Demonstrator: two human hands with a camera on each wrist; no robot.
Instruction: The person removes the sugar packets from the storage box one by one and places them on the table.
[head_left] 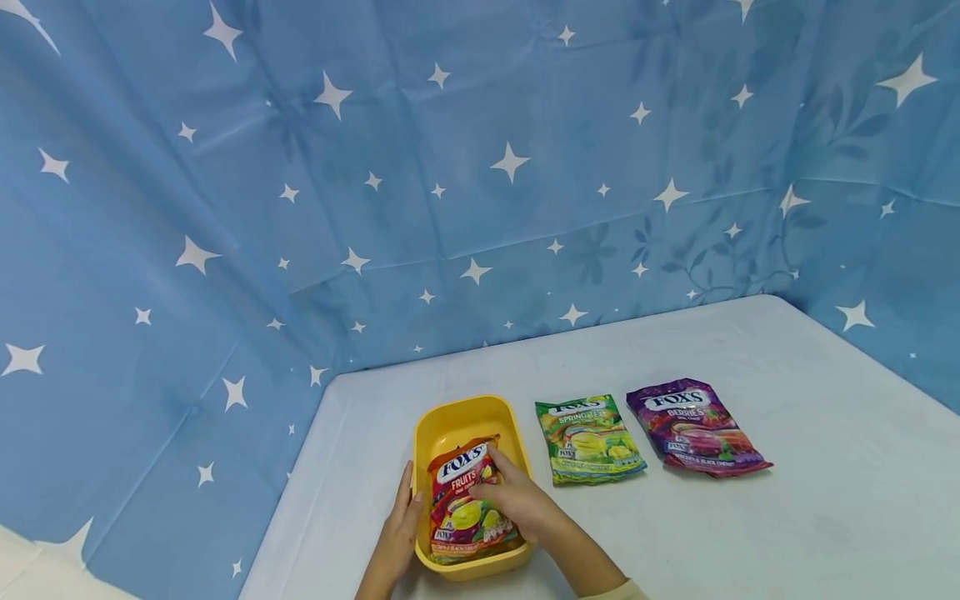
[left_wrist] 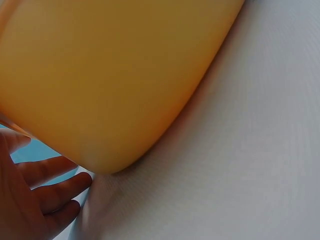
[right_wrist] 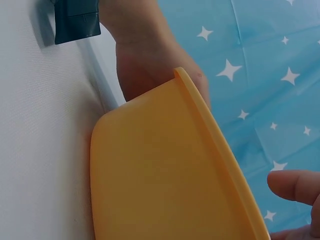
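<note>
A yellow tub (head_left: 468,412) stands on the white table, and a red and orange bag of Fox's Fruits candy (head_left: 463,508) lies in it, printed side up. My left hand (head_left: 397,533) is at the tub's left side, thumb near the rim; in the left wrist view its fingers (left_wrist: 62,192) are loosely spread beside the tub wall. Reaching over the right rim, my right hand (head_left: 525,504) lies on the bag, thumb and forefinger spread apart over its upper right part. In the right wrist view the thumb (right_wrist: 295,186) shows above the rim, with the bag hidden.
Right of the tub lies a green Spring Tea candy bag (head_left: 588,442), and beyond it a purple Berries candy bag (head_left: 697,429). The white table (head_left: 817,517) meets a blue curtain with white stars (head_left: 510,233) at the back and sides.
</note>
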